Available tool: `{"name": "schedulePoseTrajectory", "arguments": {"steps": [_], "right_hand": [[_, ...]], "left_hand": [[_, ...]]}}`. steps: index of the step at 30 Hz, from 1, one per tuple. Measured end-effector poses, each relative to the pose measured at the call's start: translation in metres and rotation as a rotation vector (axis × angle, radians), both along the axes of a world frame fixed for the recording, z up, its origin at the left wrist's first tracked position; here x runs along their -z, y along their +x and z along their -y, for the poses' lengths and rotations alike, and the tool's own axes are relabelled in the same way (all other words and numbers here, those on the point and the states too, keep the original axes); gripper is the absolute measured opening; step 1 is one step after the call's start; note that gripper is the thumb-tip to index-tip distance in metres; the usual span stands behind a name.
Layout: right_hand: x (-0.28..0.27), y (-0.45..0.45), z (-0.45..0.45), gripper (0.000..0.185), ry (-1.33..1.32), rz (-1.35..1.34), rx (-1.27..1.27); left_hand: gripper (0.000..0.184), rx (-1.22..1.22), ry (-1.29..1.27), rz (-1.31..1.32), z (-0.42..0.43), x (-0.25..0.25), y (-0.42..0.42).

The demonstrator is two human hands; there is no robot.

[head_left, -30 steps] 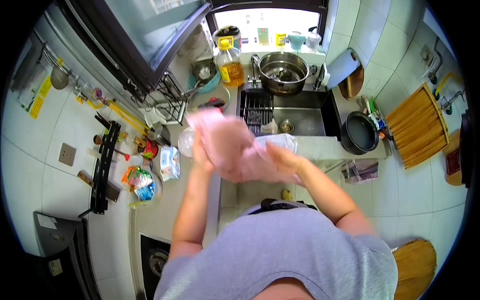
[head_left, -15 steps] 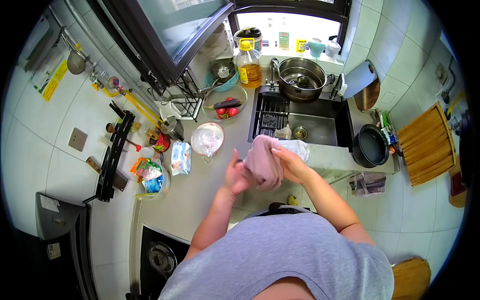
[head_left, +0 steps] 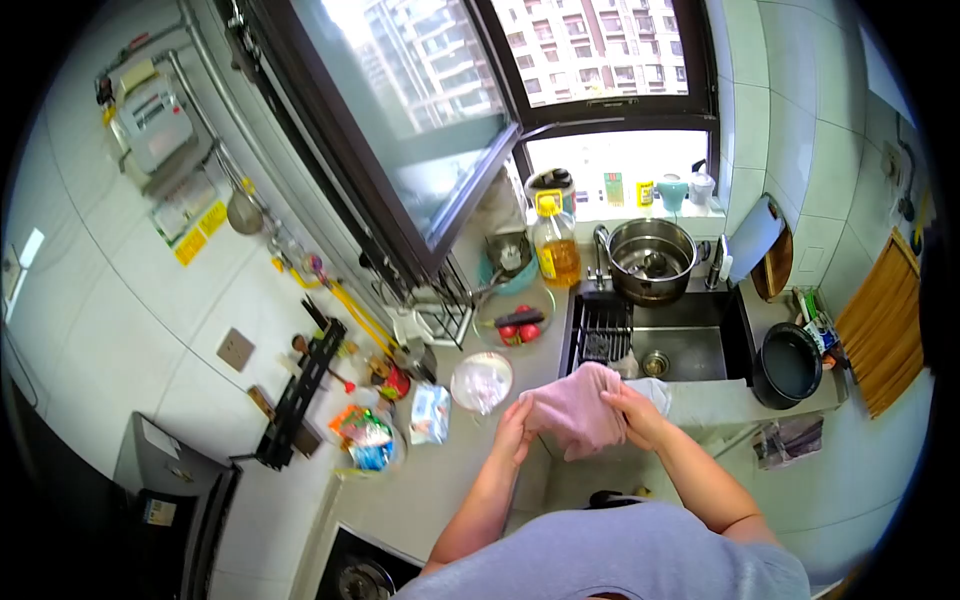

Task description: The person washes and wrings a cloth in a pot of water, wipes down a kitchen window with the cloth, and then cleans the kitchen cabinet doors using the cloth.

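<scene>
A pink cloth [head_left: 578,410] is stretched between my two hands, in front of the sink. My left hand [head_left: 513,430] is closed on its left edge, close to the counter's edge. At the opposite side, my right hand [head_left: 638,415] grips the cloth's right edge. The cloth hangs in loose folds between them. Just behind it, a white cloth [head_left: 652,394] lies over the front ledge of the sink [head_left: 690,350]. Left of my left hand stands a bowl [head_left: 482,383] with a crumpled clear plastic bag in it.
A large steel pot [head_left: 652,262] sits at the back of the sink, and a black basin [head_left: 788,366] stands to its right. A glass bowl [head_left: 514,318] holds red vegetables and an eggplant, near an oil bottle [head_left: 556,245]. The open window [head_left: 420,110] juts over the left counter.
My left hand has taken hold of the bunched cloth's left side, and the cloth is now spread out between both hands. The camera view has tilted up and shifted left.
</scene>
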State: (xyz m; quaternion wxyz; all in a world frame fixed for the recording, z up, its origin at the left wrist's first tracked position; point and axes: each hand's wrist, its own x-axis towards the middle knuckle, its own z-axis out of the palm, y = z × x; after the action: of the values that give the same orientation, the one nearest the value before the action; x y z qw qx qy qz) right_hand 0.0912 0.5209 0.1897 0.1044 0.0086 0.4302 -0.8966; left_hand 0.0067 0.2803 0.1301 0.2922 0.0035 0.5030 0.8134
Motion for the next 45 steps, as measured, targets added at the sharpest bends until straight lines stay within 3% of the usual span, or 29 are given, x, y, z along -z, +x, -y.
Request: {"name": "schedulePoseTrajectory", "arguments": {"steps": [2, 3, 5, 7, 8, 10, 11, 13, 14, 16, 19, 23, 26, 30, 31, 33, 38, 39, 41, 43, 45], "right_hand": [[-0.002, 0.001, 0.005, 0.045, -0.037, 0.096, -0.074], [0.005, -0.003, 0.007, 0.045, -0.049, 0.07, -0.071], [0.025, -0.011, 0.01, 0.046, -0.078, 0.069, -0.089], [0.032, -0.015, 0.012, 0.047, -0.045, 0.052, -0.083], [0.034, -0.015, 0.012, 0.048, -0.034, 0.049, -0.06], [0.03, -0.018, 0.008, 0.048, -0.022, 0.041, -0.047], [0.028, -0.017, 0.005, 0.049, -0.017, 0.052, -0.071], [0.024, -0.017, 0.001, 0.051, -0.006, 0.075, -0.127], [0.028, -0.021, 0.002, 0.051, -0.005, 0.07, -0.142], [0.041, -0.031, 0.005, 0.044, -0.015, 0.059, -0.098], [0.019, -0.035, -0.009, 0.033, -0.024, 0.086, 0.006], [0.031, -0.05, -0.045, 0.024, 0.156, 0.057, 0.023], [0.033, -0.057, -0.055, 0.027, 0.356, 0.081, 0.253], [0.022, -0.059, -0.06, 0.035, 0.147, 0.001, 0.438], [0.024, -0.062, -0.062, 0.035, 0.147, 0.008, 0.43], [0.033, -0.067, -0.066, 0.036, 0.352, -0.281, 0.446], [0.02, -0.062, -0.072, 0.032, 0.331, -0.276, 0.365], [0.016, -0.059, -0.076, 0.035, 0.309, -0.266, 0.301], [0.018, -0.062, -0.082, 0.036, 0.307, -0.284, 0.246], [0.008, -0.064, -0.087, 0.041, 0.407, -0.264, 0.228], [0.008, -0.076, -0.1, 0.042, 0.526, -0.473, 0.205]], "left_hand": [[0.052, -0.257, 0.081, -0.068, -0.006, 0.003, -0.004], [0.052, -0.252, 0.072, -0.095, -0.01, 0.02, -0.007], [0.073, -0.085, -0.917, -0.157, -0.011, 0.065, -0.018], [0.089, 0.278, -1.358, -0.68, -0.015, 0.045, -0.003], [0.089, 0.267, -1.362, -0.695, -0.017, 0.036, 0.004], [0.078, 0.09, -1.176, -0.423, -0.017, 0.026, 0.017], [0.078, 0.079, -1.178, -0.42, -0.017, 0.028, 0.018], [0.06, 0.151, -0.09, 0.131, -0.017, 0.031, 0.019], [0.06, 0.135, -0.089, 0.126, -0.02, 0.031, 0.02], [0.034, -0.129, 0.186, 0.17, -0.033, 0.028, 0.021], [0.02, -0.307, 0.287, 0.089, -0.047, -0.044, 0.038], [0.013, -0.482, 0.232, -0.151, -0.035, -0.033, 0.031], [0.012, -0.782, -0.075, -0.487, -0.041, -0.039, 0.032], [0.015, -0.913, -0.067, -0.432, -0.032, -0.045, 0.034], [0.015, -0.92, -0.074, -0.426, -0.03, -0.044, 0.035], [0.02, -1.039, -0.132, -0.439, -0.022, -0.04, 0.034], [0.028, -1.148, -0.162, -0.436, -0.009, -0.026, 0.034], [0.028, -1.149, -0.168, -0.419, -0.008, -0.019, 0.036], [0.05, -1.144, -0.17, -0.489, -0.018, -0.038, 0.036], [0.07, -0.946, -0.204, -0.518, -0.004, -0.042, 0.032], [0.064, -0.691, -0.271, -0.528, -0.004, -0.061, 0.028]]}}
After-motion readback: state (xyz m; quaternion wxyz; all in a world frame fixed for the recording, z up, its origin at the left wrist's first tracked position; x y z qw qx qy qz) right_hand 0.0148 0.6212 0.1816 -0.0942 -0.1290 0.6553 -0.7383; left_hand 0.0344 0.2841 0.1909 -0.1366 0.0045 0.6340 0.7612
